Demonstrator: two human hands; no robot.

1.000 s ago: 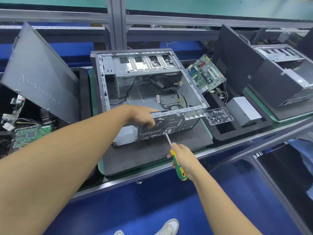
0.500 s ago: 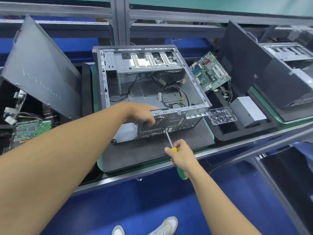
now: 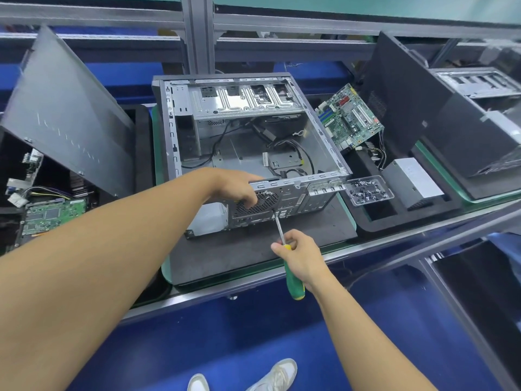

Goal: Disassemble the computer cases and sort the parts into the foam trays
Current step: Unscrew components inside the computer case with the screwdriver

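Right now the whole move turns on one line: the shaft of the green-and-yellow-handled screwdriver (image 3: 293,280). It runs from my right hand (image 3: 298,258) up and away from me, leaning slightly left. Its tip sits against the rear panel of the open grey steel computer case (image 3: 248,153), at the lower right edge of the round black fan grille (image 3: 258,203).

The case lies on its side on a dark mat, open face up, with the rear panel turned toward me. That puts the work straight ahead of both hands. My right hand is wrapped round the top of the handle, and the green butt sticks out below my palm. It is the hand nearer my body, and it hangs in front of the panel without touching it.

My left hand (image 3: 239,187) reaches over from the left. Its fingers are curled down over the panel's top edge and onto the grille, just beside the tip, gripping the case there.

I judge a fan screw is being worked, though the screw head is too small for me to make out. The clear plastic screw tub (image 3: 368,190) sits to the right of the case, on the black foam tray (image 3: 394,218), nearer my right hand.
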